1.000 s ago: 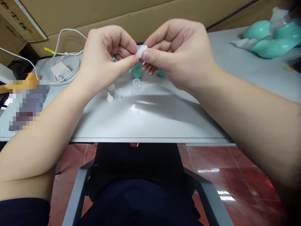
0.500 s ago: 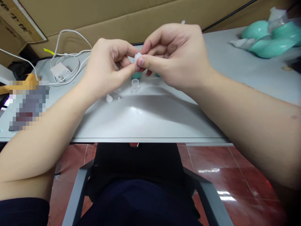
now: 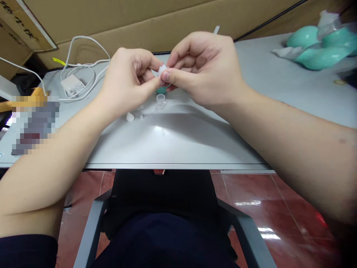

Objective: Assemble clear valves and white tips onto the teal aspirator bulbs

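Between the fingertips of both hands is a small white piece with a jagged, pointed edge; most of it is covered by fingers. My left hand pinches it from the left. My right hand pinches it from the right, thumb in front. Behind the hands, part of a teal rounded thing shows. On the table below stand a small clear plastic cup and a white cone-shaped piece. A tiny ring and a tiny white bit lie between them.
On the grey table, a white cable and a white adapter lie at left, near a yellow clamp-like piece and a pixelated flat object. Teal glossy pieces with wrapping rest at back right. Cardboard stands behind.
My right hand has dipped slightly and shifted a little left, its fingers drawn in more. Both hands still pinch the white piece. The small parts on the table have stayed put.
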A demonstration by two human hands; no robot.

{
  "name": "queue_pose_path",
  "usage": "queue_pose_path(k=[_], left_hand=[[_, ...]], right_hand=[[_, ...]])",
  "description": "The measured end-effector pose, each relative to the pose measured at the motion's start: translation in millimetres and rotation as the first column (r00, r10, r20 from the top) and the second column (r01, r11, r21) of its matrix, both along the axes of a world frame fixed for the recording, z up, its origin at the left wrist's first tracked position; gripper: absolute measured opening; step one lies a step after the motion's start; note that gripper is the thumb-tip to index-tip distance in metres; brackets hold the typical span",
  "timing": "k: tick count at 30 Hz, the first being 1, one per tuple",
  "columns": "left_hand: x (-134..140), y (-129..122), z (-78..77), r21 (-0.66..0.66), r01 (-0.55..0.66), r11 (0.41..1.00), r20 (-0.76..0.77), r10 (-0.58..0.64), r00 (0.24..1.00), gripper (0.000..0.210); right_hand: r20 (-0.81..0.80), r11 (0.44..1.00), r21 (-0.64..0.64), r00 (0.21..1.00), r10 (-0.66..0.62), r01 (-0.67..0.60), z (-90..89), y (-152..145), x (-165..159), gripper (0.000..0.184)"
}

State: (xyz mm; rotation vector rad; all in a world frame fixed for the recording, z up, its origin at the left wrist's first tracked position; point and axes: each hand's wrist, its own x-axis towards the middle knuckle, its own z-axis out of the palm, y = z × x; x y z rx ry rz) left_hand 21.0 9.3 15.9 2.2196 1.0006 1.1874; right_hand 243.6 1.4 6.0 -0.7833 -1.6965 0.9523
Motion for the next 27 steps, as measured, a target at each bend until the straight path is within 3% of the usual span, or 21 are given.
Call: queue_pose_path(k=[6, 10, 14, 17, 21, 24, 27], left_hand=[[-0.4, 6.1, -5.7, 0.062, 0.002, 0.998, 0.031, -0.004, 1.0, 0.08], [-4.0, 3.8, -4.3, 0.207, -0.03, 0.978, -0.032, 0.037, 0.999, 0.051], [-7.5, 3.6, -6.0, 0.264, -0.034, 0.964, -0.066, 0.053, 0.996, 0.023], [-8.5, 7.7, -9.2, 0.276, -0.038, 0.96, -0.035, 0.049, 0.998, 0.025], [-8.8, 8.0, -8.3, 0.252, -0.016, 0.968, -0.107, 0.044, 0.993, 0.026], [-8.5, 3.4, -5.7, 0.271, -0.037, 0.962, -0.079, 0.06, 0.995, 0.019], [-7.1, 2.6, -6.9, 0.252, -0.047, 0.967, -0.038, 0.058, 0.998, 0.025]], right_hand=[[0.037, 0.998, 0.019, 0.998, -0.054, 0.053, 1.9, -4.7, 0.6, 0.066], [-0.016, 0.998, -0.056, 1.0, -0.007, 0.006, 5.7, -4.2, 1.7, 0.065], [-0.014, 0.991, -0.131, 1.0, 0.021, -0.023, 6.5, 1.0, 3.8, 0.069], [-0.026, 0.99, -0.137, 1.0, 0.018, -0.021, 5.1, 3.3, 4.6, 0.07], [-0.049, 0.991, -0.125, 0.998, 0.046, -0.052, 2.7, 4.6, 5.2, 0.071], [-0.04, 0.992, -0.118, 0.998, 0.048, -0.052, 1.8, 3.5, 5.0, 0.057], [-0.021, 0.998, -0.054, 1.0, 0.015, -0.016, 1.9, 0.2, 4.0, 0.037]])
